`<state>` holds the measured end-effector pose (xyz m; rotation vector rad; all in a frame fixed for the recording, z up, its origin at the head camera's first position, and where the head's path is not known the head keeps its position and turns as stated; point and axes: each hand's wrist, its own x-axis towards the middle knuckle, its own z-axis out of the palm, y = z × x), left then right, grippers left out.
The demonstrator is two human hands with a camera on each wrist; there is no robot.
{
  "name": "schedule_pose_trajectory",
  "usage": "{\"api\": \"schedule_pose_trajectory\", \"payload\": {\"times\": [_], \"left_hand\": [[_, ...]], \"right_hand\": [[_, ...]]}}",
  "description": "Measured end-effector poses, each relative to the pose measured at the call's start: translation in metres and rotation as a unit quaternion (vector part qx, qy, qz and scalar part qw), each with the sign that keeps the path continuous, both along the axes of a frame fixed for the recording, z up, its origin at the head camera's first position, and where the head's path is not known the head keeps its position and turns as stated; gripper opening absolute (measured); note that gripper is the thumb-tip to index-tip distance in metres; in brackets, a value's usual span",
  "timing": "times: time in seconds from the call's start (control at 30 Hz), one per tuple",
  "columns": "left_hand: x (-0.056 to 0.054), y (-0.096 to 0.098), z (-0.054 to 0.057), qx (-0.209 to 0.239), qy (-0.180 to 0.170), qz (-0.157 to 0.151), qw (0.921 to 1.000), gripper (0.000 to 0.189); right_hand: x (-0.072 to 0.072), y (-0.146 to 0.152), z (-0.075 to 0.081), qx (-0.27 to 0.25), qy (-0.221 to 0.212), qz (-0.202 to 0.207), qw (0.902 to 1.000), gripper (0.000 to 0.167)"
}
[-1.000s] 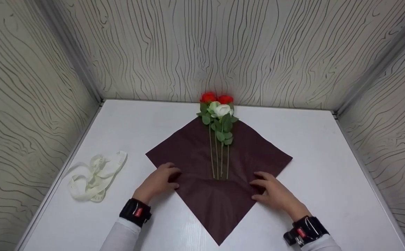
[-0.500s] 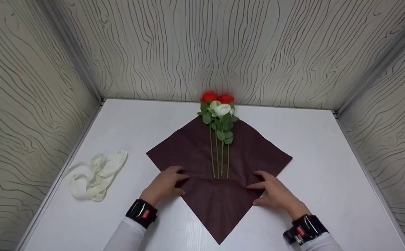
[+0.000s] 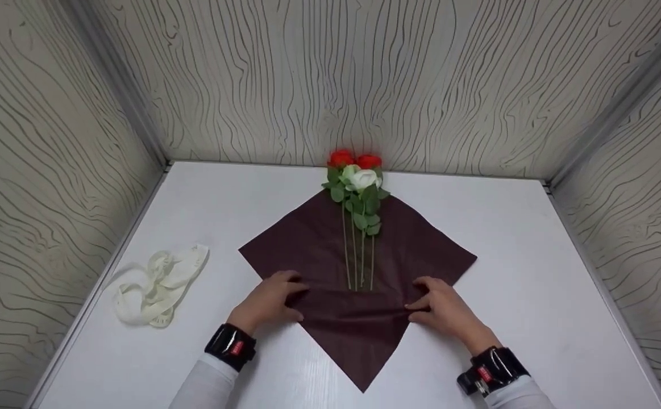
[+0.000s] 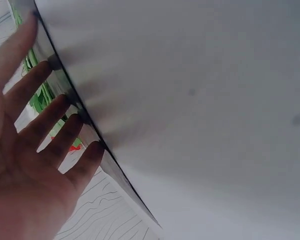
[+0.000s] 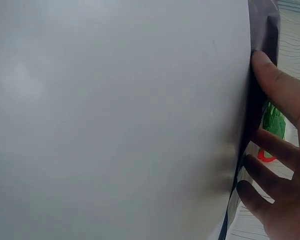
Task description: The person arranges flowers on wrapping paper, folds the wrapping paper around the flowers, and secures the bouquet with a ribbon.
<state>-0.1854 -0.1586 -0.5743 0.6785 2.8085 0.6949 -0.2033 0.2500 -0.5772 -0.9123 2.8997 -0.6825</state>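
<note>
A dark maroon sheet of wrapping paper [image 3: 307, 244] lies diamond-wise on the white table. Down its middle run the thin stems of several flowers [image 3: 364, 180], with red and white blooms at the far corner. My left hand [image 3: 267, 301] rests at the sheet's left lower edge; in the left wrist view its fingers [image 4: 55, 110] are spread and fairly straight along that edge. Opposite, my right hand [image 3: 447, 309] pinches the right lower edge between thumb and forefinger. A raised crease crosses the sheet between the hands, just below the stem ends.
A loose tangle of cream ribbon [image 3: 159, 287] lies on the left of the white table [image 3: 529, 272]. Wood-grain patterned panels [image 3: 330, 79] enclose the table at the back and both sides.
My left hand has moved in to the right onto the paper's edge. My right thumb and forefinger have come together on the paper, the crease has risen, and the near corner has shifted slightly.
</note>
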Motion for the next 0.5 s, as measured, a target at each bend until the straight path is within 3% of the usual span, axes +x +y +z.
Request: {"api": "schedule_pose_trajectory", "payload": {"times": [0.17, 0.3, 0.5], "left_hand": [[0.000, -0.004, 0.002, 0.022, -0.007, -0.008, 0.9997, 0.074], [-0.002, -0.005, 0.004, 0.038, -0.010, 0.001, 0.9992, 0.057], [-0.013, -0.001, 0.004, 0.036, 0.009, 0.047, 0.9982, 0.025]], "right_hand": [[-0.009, 0.000, 0.000, -0.039, 0.003, -0.020, 0.9990, 0.008], [-0.016, -0.001, 0.000, -0.056, -0.010, -0.054, 0.9969, 0.012], [-0.019, -0.001, 0.000, -0.060, -0.045, -0.098, 0.9924, 0.022]]}}
